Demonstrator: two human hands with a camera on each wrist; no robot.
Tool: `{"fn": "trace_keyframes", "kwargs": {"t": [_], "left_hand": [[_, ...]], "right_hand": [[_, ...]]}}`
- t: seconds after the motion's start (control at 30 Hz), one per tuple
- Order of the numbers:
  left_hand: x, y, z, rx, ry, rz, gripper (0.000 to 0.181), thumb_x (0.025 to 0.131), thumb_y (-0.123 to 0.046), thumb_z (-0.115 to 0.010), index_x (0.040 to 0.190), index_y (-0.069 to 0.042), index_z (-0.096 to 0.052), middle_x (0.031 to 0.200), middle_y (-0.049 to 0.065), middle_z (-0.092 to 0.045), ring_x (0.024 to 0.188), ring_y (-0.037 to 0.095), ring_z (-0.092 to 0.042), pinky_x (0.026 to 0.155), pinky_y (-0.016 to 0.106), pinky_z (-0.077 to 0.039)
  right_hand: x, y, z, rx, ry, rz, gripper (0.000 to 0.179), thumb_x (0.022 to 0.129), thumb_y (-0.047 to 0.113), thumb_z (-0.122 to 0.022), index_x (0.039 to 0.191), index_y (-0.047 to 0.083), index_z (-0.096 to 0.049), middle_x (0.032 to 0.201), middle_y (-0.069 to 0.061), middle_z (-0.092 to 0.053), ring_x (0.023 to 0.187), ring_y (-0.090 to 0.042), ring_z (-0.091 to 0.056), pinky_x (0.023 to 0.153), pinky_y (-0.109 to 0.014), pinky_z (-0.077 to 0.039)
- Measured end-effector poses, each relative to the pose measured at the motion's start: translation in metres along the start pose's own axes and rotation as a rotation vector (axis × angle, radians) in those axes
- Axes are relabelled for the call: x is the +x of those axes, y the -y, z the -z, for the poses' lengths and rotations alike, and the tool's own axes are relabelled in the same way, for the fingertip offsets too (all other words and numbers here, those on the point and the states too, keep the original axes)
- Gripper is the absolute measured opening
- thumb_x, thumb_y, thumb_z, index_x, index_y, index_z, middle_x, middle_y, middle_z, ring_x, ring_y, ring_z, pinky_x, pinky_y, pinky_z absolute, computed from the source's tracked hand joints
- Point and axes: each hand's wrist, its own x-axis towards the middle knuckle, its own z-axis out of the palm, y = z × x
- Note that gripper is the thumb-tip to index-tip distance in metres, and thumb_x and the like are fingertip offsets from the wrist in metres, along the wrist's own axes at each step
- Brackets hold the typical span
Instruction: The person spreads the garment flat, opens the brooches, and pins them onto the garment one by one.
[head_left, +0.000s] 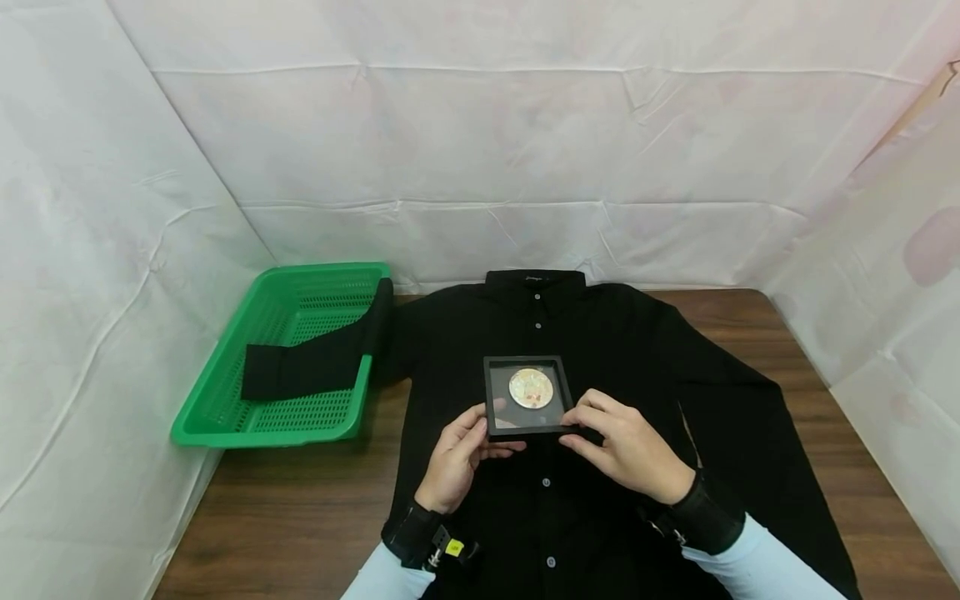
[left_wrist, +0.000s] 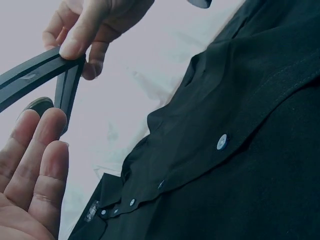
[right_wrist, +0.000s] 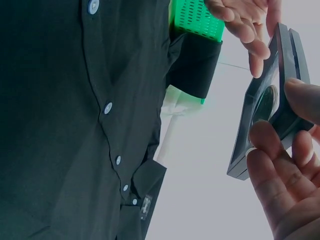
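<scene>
Frame (head_left: 532,419), black and square with a clear window, is held up over the middle of the shirt, apart from its cloth, with a round golden disc (head_left: 531,388) set in the window. Its lower left corner is pinched by the left hand (head_left: 452,462), the thumb in front and a fingertip seen through the window; the other fingers are left loosely extended below. Its right edge is clamped between thumb and fingers of the right hand (head_left: 626,442). The step in hand is judged to be a two-handed steadying of the frame; for any next move, an even grip on the edges is called for, with the window spared from pressure. Beneath lies the shirt (head_left: 465,333), black and spread with its buttons upward. To the shirt's left is placed a green basket (head_left: 262,438), into which one sleeve (head_left: 311,365) is draped over the rim. Under the shirt, a wooden table (head_left: 292,508) is seen, and beyond its collar a white sheet (head_left: 487,133) is hung.
</scene>
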Motion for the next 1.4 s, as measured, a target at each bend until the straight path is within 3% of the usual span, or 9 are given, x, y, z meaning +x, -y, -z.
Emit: {"fn": "trace_keyframes", "kwargs": {"t": [0.27,0.67,0.8,1.0,1.13,1.27,1.4], "left_hand": [[0.001,-0.002,0.002,0.034,-0.016,0.015,0.044,0.106,-0.025,-0.037,0.138,0.004,-0.043,0.120,0.022,-0.062,0.097,0.028,-0.068,0.085,0.038,-0.052],[0.001,-0.002,0.006,0.080,-0.048,0.058,0.040,0.103,-0.026,-0.045,0.134,-0.001,-0.050,0.117,0.018,-0.065,0.094,0.032,-0.068,0.080,0.037,-0.054],[0.001,-0.003,0.006,0.098,-0.048,0.073,0.040,0.104,-0.025,-0.044,0.133,0.001,-0.050,0.115,0.018,-0.066,0.093,0.033,-0.068,0.080,0.038,-0.054],[0.001,-0.001,0.005,0.122,-0.066,0.113,0.037,0.104,-0.022,-0.043,0.132,0.000,-0.052,0.104,0.017,-0.069,0.087,0.028,-0.070,0.077,0.039,-0.055],[0.002,0.002,0.003,0.113,-0.059,0.142,0.038,0.104,-0.024,-0.040,0.132,-0.001,-0.052,0.100,0.024,-0.068,0.084,0.028,-0.070,0.073,0.037,-0.055],[0.002,0.003,0.001,0.107,-0.037,0.149,0.043,0.105,-0.031,-0.039,0.131,0.001,-0.052,0.094,0.030,-0.065,0.081,0.030,-0.071,0.073,0.044,-0.056],[0.003,0.002,-0.001,0.110,-0.035,0.165,0.042,0.103,-0.031,-0.044,0.129,0.000,-0.053,0.090,0.028,-0.065,0.076,0.028,-0.070,0.074,0.053,-0.053]], "right_hand": [[-0.002,0.000,0.001,-0.020,0.009,0.019,0.020,0.081,0.014,-0.078,0.098,0.019,-0.069,0.091,0.010,-0.053,0.062,-0.003,-0.048,0.056,-0.006,-0.037],[-0.001,0.003,0.004,-0.002,0.054,-0.021,0.016,0.083,0.020,-0.078,0.095,0.021,-0.069,0.090,0.012,-0.052,0.062,0.002,-0.045,0.054,-0.006,-0.036],[-0.001,0.005,0.006,-0.003,0.042,-0.022,0.015,0.082,0.020,-0.078,0.095,0.021,-0.069,0.090,0.013,-0.052,0.059,0.003,-0.044,0.051,-0.007,-0.036],[0.003,0.008,0.013,-0.006,0.005,-0.015,0.016,0.082,0.019,-0.078,0.095,0.021,-0.069,0.089,0.013,-0.054,0.069,-0.003,-0.054,0.053,-0.007,-0.038],[0.006,0.009,0.017,-0.033,-0.015,0.001,0.017,0.081,0.018,-0.079,0.094,0.021,-0.070,0.086,0.013,-0.054,0.065,-0.004,-0.052,0.050,-0.007,-0.036],[0.009,0.009,0.021,-0.056,-0.029,0.030,0.016,0.080,0.018,-0.079,0.093,0.020,-0.071,0.082,0.012,-0.053,0.062,0.000,-0.047,0.049,-0.006,-0.034],[0.013,0.008,0.026,-0.070,-0.054,0.079,0.017,0.078,0.016,-0.080,0.092,0.019,-0.071,0.081,0.012,-0.052,0.060,0.002,-0.044,0.048,-0.005,-0.032]]}}
